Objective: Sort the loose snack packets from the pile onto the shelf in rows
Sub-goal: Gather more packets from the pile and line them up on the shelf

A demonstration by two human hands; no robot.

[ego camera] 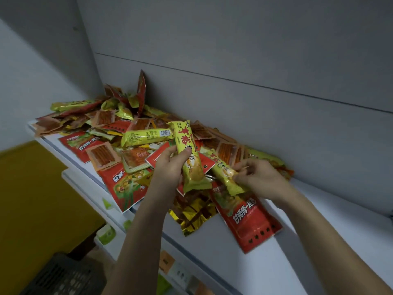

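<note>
Head view, packet pile (131, 133) crowding shelf (319, 209), lower boxes (106, 233) (perhaps cartons) blurred

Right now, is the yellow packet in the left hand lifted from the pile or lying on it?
Lifted: the left hand grips the yellow packet nearly upright, above the pile.

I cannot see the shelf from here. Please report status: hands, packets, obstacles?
Left hand grips one yellow packet, upright. Right hand pinches a second yellow packet. Pile unsorted on the shelf; no rows yet.
</note>
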